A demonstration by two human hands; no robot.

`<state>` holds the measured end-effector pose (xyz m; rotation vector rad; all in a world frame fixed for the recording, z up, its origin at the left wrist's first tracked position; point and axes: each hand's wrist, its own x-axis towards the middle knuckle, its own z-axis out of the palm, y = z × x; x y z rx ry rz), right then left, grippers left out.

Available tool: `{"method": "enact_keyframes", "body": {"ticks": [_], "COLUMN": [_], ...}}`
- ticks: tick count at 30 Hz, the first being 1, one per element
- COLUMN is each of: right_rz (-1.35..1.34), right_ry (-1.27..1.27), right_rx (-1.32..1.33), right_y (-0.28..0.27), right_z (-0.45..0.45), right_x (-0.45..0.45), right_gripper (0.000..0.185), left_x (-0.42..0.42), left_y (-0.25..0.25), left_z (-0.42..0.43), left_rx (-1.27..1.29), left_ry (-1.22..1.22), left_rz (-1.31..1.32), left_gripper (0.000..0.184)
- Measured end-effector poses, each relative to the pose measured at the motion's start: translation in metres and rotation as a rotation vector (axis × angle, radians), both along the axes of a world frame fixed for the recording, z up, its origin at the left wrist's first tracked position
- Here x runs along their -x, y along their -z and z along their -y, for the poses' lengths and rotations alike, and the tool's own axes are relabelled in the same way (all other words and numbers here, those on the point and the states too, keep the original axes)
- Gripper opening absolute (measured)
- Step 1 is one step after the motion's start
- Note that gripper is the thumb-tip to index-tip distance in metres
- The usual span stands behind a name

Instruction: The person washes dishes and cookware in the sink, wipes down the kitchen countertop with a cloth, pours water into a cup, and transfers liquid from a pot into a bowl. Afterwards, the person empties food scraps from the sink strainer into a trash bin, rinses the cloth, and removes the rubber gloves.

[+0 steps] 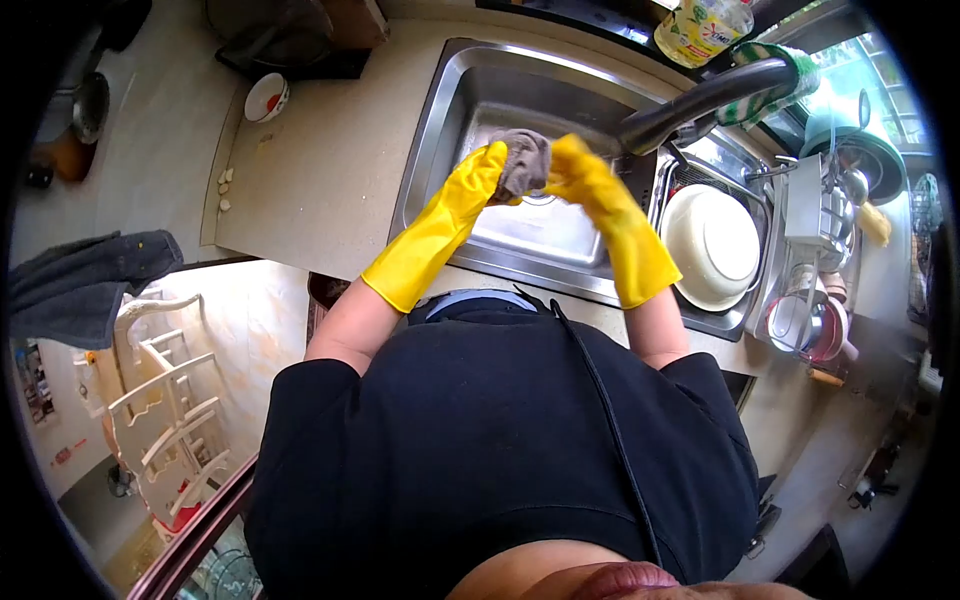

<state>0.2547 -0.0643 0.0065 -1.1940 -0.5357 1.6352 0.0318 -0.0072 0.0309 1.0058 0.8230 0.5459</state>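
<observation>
Yellow rubber gloves cover both hands and reach past the wrists. Over the stainless steel sink [510, 262], my left hand [480, 180] is closed on a bunched grey-brown cloth [524, 162]. Close to the right side of that cloth, my right hand [580, 172] is smeared by motion. Its fingers are too blurred to show whether they grip the cloth. The black faucet [700, 103] reaches in from the upper right, just beyond the right hand.
A white basin [710, 248] lies upside down in the right-hand sink compartment. Behind the sink stands a yellow-labelled bottle [703, 30]. A green-and-white cloth [765, 85] wraps the faucet. On the left counter sits a small bowl [266, 98]; utensils hang in a holder [818, 215] at right.
</observation>
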Motion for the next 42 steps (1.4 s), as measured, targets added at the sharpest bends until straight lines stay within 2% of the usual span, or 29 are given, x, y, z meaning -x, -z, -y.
{"method": "enact_keyframes", "body": {"ticks": [1, 2, 4, 6, 8, 10, 11, 12, 13, 14, 16, 17, 18, 20, 22, 23, 24, 26, 27, 28, 29, 30, 32, 33, 35, 36, 38, 40, 42], "right_rz": [0.247, 0.314, 0.29, 0.342, 0.583, 0.43, 0.706, 0.57, 0.431, 0.485, 0.252, 0.258, 0.329, 0.402, 0.638, 0.713, 0.814, 0.946, 0.799, 0.646, 1.011, 1.185, 1.384, 1.378, 1.358, 1.349, 1.464, 1.506, 1.39], "right_ry": [-0.079, -0.032, 0.029, 0.062, -0.069, -0.109, -0.171, -0.114, -0.041, 0.028, 0.064, 0.051, 0.007, -0.05, -0.321, -0.438, -0.561, -0.57, -0.48, -0.391, -0.462, -0.428, -0.384, -0.384, -0.234, -0.184, -0.193, -0.188, -0.304], "right_rx": [0.002, 0.01, -0.194, -0.218, -0.345, -0.435, -0.613, -0.506, -0.403, -0.348, -0.298, -0.3, -0.355, -0.412, -0.617, -0.633, -0.432, -0.645, -0.706, -0.763, -1.006, -0.982, -0.971, -0.976, -1.052, -1.077, -1.041, -1.053, -1.002], "right_y": [-0.01, -0.002, 0.004, -0.017, -0.034, -0.089, -0.083, -0.064, -0.045, -0.04, -0.072, -0.081, -0.089, -0.104, -0.119, -0.127, -0.147, -0.153, -0.143, -0.134, -0.147, -0.179, -0.192, -0.187, -0.169, -0.161, -0.15, -0.137, -0.149], "right_z": [0.009, 0.007, 0.005, 0.005, 0.008, 0.024, 0.019, 0.007, -0.005, -0.017, -0.011, -0.016, -0.02, -0.026, -0.031, -0.035, -0.034, -0.032, -0.028, -0.026, -0.041, -0.031, -0.027, -0.023, -0.019, -0.019, -0.018, -0.019, -0.012], "right_x": [0.024, 0.036, 0.025, 0.018, 0.005, 0.026, 0.019, 0.016, 0.013, 0.015, 0.036, 0.044, 0.052, 0.067, 0.082, 0.088, 0.1, 0.116, 0.116, 0.113, 0.106, 0.126, 0.13, 0.13, 0.128, 0.128, 0.13, 0.142, 0.173], "right_gripper": [0.043, 0.029, 0.025, 0.025, 0.028, 0.026, 0.024, 0.023, 0.022, 0.023, 0.023, 0.023, 0.021, 0.02, 0.019, 0.019, 0.021, 0.021, 0.022, 0.022, 0.024, 0.025, 0.024, 0.024, 0.023, 0.022, 0.02, 0.019, 0.019], "left_x": [0.001, 0.003, 0.009, 0.026, 0.047, 0.065, 0.073, 0.082, 0.094, 0.095, 0.098, 0.104, 0.106, 0.103, 0.103, 0.101, 0.1, 0.102, 0.099, 0.094, 0.096, 0.106, 0.131, 0.143, 0.174, 0.193, 0.229, 0.256, 0.285], "left_y": [-0.007, -0.006, 0.0, 0.001, -0.004, 0.012, 0.017, 0.022, 0.056, 0.049, 0.027, 0.026, 0.026, 0.007, -0.039, -0.041, -0.054, -0.072, -0.06, -0.036, -0.023, -0.03, -0.047, -0.038, -0.007, -0.005, 0.002, -0.016, -0.037], "left_z": [0.001, 0.004, 0.008, 0.002, -0.004, -0.008, -0.01, -0.015, -0.024, -0.021, -0.01, -0.013, -0.012, -0.009, -0.005, -0.007, -0.008, -0.012, -0.016, -0.021, -0.025, -0.024, -0.023, -0.024, -0.029, -0.033, -0.033, -0.026, -0.016], "left_rx": [0.046, 0.04, -0.037, -0.046, -0.229, -0.124, -0.136, -0.147, -0.192, -0.196, -0.271, -0.309, -0.306, -0.69, -0.733, -0.823, -0.883, -0.914, -0.915, -0.638, -0.355, -0.359, -0.398, -0.397, -0.738, -0.738, -0.511, -0.45, -0.393], "left_ry": [0.039, 0.026, -0.163, -0.239, -0.119, -0.106, -0.075, -0.042, 0.017, 0.008, -0.012, 0.063, 0.052, 0.021, 0.073, 0.038, 0.02, 0.069, 0.058, 0.162, 0.258, 0.244, 0.428, 0.425, 0.163, 0.161, -0.028, -0.125, -0.226], "left_rz": [0.142, 0.146, 0.104, 0.036, -0.181, -0.119, -0.24, -0.361, -0.457, -0.447, -0.632, -0.518, -0.514, -0.428, -0.368, -0.303, -0.266, -0.167, -0.167, 0.105, 0.37, 0.367, -0.401, -0.407, -0.292, -0.299, -0.006, 0.009, 0.018], "left_gripper": [0.057, 0.057, 0.048, 0.044, 0.039, 0.032, 0.03, 0.028, 0.03, 0.03, 0.036, 0.053, 0.053, 0.075, 0.092, 0.091, 0.089, 0.082, 0.082, 0.071, 0.061, 0.061, 0.033, 0.033, 0.018, 0.018, 0.017, 0.017, 0.017]}}
